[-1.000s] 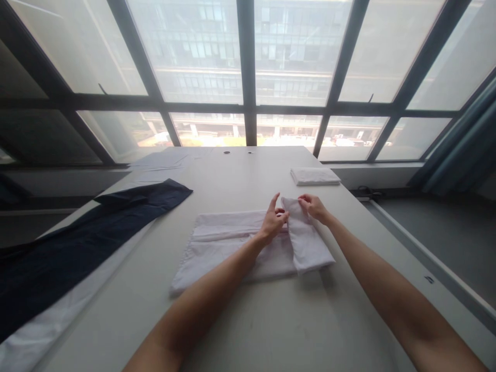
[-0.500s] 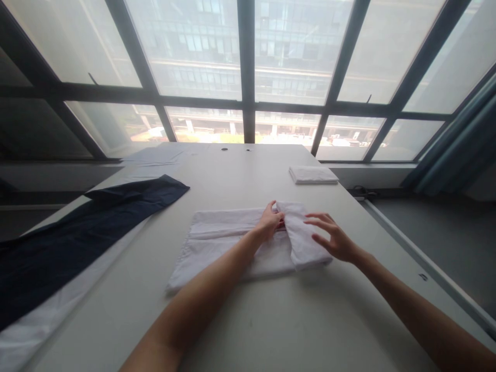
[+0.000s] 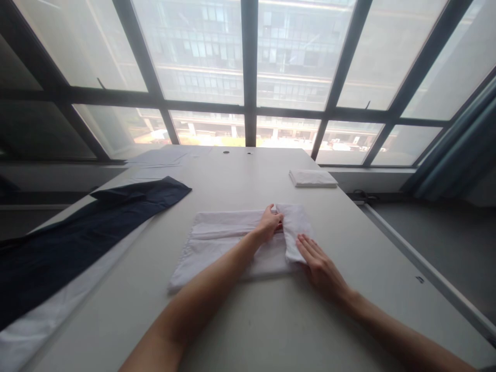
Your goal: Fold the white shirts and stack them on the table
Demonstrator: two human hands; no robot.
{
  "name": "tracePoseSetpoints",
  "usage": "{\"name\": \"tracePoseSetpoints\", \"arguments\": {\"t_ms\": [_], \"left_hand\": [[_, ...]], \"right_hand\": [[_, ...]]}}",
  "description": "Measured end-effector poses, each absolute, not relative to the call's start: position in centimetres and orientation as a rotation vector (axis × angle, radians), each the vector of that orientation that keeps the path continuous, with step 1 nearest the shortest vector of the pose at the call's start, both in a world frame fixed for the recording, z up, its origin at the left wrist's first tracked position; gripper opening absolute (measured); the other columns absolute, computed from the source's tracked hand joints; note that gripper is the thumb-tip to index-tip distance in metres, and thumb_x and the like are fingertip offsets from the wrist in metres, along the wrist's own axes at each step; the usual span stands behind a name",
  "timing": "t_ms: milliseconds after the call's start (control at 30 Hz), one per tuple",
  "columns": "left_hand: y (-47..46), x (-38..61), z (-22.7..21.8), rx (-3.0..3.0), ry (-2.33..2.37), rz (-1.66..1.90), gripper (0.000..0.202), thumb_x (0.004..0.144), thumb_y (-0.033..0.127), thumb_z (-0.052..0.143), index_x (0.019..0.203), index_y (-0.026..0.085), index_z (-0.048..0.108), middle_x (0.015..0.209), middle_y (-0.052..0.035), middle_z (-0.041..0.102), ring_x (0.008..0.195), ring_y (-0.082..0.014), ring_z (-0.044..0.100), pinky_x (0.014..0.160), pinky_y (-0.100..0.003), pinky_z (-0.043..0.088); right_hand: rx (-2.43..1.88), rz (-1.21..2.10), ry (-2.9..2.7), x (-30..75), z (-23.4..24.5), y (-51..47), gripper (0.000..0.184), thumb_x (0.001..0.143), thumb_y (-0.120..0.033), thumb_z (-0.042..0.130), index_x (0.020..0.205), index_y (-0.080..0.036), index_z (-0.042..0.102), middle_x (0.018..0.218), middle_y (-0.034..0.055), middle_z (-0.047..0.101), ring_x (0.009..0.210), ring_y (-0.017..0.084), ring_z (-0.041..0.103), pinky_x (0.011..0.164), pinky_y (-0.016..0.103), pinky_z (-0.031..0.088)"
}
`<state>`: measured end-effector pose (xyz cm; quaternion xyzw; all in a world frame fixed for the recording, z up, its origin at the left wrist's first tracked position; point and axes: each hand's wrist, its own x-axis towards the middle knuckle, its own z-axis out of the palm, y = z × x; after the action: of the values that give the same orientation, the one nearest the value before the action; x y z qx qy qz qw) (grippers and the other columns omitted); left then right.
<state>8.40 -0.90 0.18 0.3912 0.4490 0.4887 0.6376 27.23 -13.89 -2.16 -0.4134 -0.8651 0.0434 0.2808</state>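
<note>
A white cloth (image 3: 225, 227) lies in front of me on the table, its right end turned over to the left as a flap (image 3: 293, 219). My left hand (image 3: 271, 222) reaches across the cloth and pinches the flap's left edge near its far corner; some of its fingertips are hidden at the fold. Flat on the flap's near right part rests my right hand (image 3: 315, 261), fingers stretched out and close together. The cloth's left part is spread out with a few creases, partly covered by my left forearm.
On the white table (image 3: 240, 325), a folded white cloth (image 3: 313, 178) sits near the right edge. Dark navy fabric (image 3: 96, 227) lies over white fabric (image 3: 46, 330) at left. White sheets (image 3: 158, 156) lie at the far left, before large windows.
My right hand has come down and toward me, from hovering with fingers spread to lying on the flap. The flap looks flatter and narrower. My left hand has stayed at its edge.
</note>
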Motion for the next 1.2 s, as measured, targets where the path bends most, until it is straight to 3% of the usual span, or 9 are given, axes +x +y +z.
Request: {"name": "tracePoseSetpoints", "arguments": {"t_ms": [100,167,267,400,533,733,933,1100,1200], "left_hand": [[-0.8,8.2,0.3,1.098,1.155,1.105,0.079,0.082,0.013,0.065,0.153,0.016,0.030,0.109,-0.0113,0.068,0.094,-0.0209,0.068,0.086,-0.035,0.056],[-0.9,8.1,0.8,1.313,1.312,1.129,0.077,0.082,0.013,0.064,0.152,0.015,0.033,0.122,-0.0156,0.064,0.111,-0.0269,0.063,0.100,-0.043,0.050],[-1.8,8.4,1.7,1.790,1.454,1.164,0.069,0.084,0.014,0.062,0.150,0.016,0.042,0.152,-0.0189,0.041,0.139,-0.0341,0.042,0.118,-0.049,0.031],[-3.7,9.6,1.9,2.478,1.357,0.831,0.049,0.098,0.026,0.046,0.146,0.016,0.049,0.162,-0.0155,0.033,0.150,-0.0333,0.027,0.123,-0.053,0.020],[-5.0,10.5,0.1,2.617,1.435,0.520,0.059,0.103,0.044,0.038,0.153,0.013,0.040,0.164,-0.0175,0.028,0.154,-0.0361,0.016,0.122,-0.061,0.018],[-5.7,10.5,-1.4,2.605,1.542,0.446,0.069,0.103,0.049,0.032,0.159,0.009,0.026,0.165,-0.0184,0.026,0.155,-0.0324,0.016,0.123,-0.058,0.019],[-4.7,10.2,0.1,2.531,1.563,0.492,0.060,0.102,0.038,0.038,0.155,0.011,0.036,0.162,-0.0167,0.035,0.152,-0.0308,0.026,0.123,-0.052,0.024],[-2.1,7.9,1.4,2.432,1.716,0.651,0.049,0.101,0.028,0.043,0.148,0.016,0.049,0.157,-0.0177,0.043,0.147,-0.0301,0.036,0.120,-0.046,0.030],[-0.7,6.8,1.0,2.384,1.687,0.657,0.048,0.103,0.029,0.043,0.149,0.016,0.050,0.152,-0.0187,0.048,0.145,-0.0301,0.040,0.118,-0.045,0.032]], "right_hand": [[-1.128,0.185,-2.459,27.0,-2.5,-14.5,0.074,0.097,-0.029,0.053,0.163,-0.020,0.020,0.166,0.0121,0.022,0.153,0.031,0.020,0.124,0.054,0.027],[-1.125,0.275,-2.488,27.2,-2.0,-14.8,0.079,0.096,-0.037,0.058,0.163,-0.021,0.018,0.167,0.0113,0.017,0.154,0.031,0.017,0.125,0.055,0.022],[-1.116,0.480,-2.365,28.1,-0.6,-14.2,0.067,0.100,-0.044,0.050,0.161,-0.023,0.028,0.165,0.0092,0.026,0.153,0.029,0.022,0.125,0.053,0.024],[-1.236,0.517,-1.925,29.2,1.3,-9.2,0.056,0.105,-0.048,0.032,0.150,-0.020,0.050,0.156,0.0109,0.046,0.148,0.026,0.037,0.124,0.050,0.026],[-1.360,0.421,-1.897,28.5,1.4,-1.9,0.067,0.103,-0.052,0.028,0.151,-0.010,0.047,0.158,0.0176,0.041,0.150,0.027,0.032,0.125,0.047,0.023],[-1.563,0.408,-2.317,26.1,-1.6,2.3,0.064,0.106,-0.047,0.018,0.157,-0.011,0.034,0.165,0.0178,0.024,0.155,0.030,0.017,0.121,0.061,0.015],[-1.570,0.370,-2.191,26.3,-1.0,1.4,0.066,0.106,-0.047,0.015,0.157,-0.010,0.035,0.164,0.0182,0.027,0.154,0.027,0.020,0.123,0.056,0.017],[-1.338,0.288,-2.188,26.2,2.2,-4.9,0.060,0.106,-0.048,0.027,0.150,-0.013,0.048,0.161,0.0157,0.036,0.153,0.025,0.025,0.124,0.051,0.019],[-1.068,0.284,-2.536,25.7,2.9,-10.2,0.068,0.101,-0.054,0.044,0.158,-0.018,0.034,0.165,0.0120,0.028,0.155,0.026,0.019,0.126,0.052,0.014]]}}
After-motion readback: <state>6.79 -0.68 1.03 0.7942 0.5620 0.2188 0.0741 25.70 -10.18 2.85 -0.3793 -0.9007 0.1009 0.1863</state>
